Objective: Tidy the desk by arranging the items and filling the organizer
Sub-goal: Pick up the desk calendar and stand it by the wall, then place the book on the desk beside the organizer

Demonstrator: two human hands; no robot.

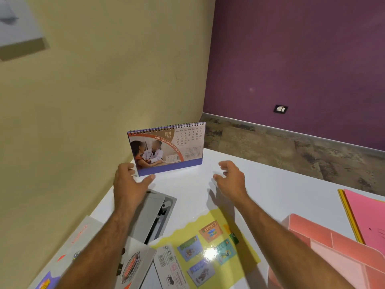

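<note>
A spiral-bound desk calendar (pixel 168 149) showing June stands upright at the far left corner of the white desk (pixel 270 184). My left hand (pixel 129 182) hovers at the calendar's lower left corner, fingers relaxed, thumb stretched under its purple base. My right hand (pixel 231 178) is held above the desk to the right of the calendar, fingers loosely bent, holding nothing. A pink organizer (pixel 333 253) lies at the lower right. A glossy yellow notebook (pixel 208 247) with cartoon stickers lies between my forearms.
A grey cable hatch (pixel 154 213) is set in the desk under my left forearm. Pink and yellow folders (pixel 366 215) lie at the right edge. White printed books (pixel 133 265) sit at the lower left. Walls close the desk's left side; floor lies beyond its far edge.
</note>
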